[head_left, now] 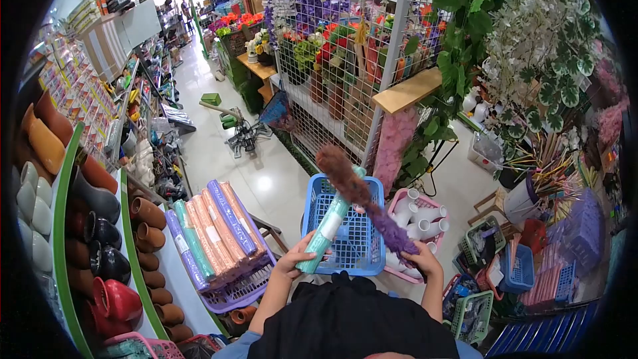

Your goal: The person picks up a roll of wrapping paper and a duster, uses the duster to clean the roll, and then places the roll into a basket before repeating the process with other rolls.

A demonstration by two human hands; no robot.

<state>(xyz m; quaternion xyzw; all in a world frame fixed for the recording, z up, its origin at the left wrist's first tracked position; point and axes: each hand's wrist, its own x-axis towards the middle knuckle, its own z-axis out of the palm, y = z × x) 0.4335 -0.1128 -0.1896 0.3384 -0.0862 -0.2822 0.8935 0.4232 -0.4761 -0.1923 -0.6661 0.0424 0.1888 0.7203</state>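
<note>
Left grip [298, 258] closed around green roll [327, 225], right grip [421, 259] clamped on purple-and-brown duster [372, 207], both items above blue basket [343, 267].

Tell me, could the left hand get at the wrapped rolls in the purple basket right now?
Probably yes: the left hand is near the purple basket, and nothing seems to block the wrapped rolls, stacked above its rim. But the hand holds a teal roll, which it would likely need to put down first.

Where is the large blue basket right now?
The blue basket is in the head view, near centre, between the wrapped rolls on the left and white vases on the right.
</note>
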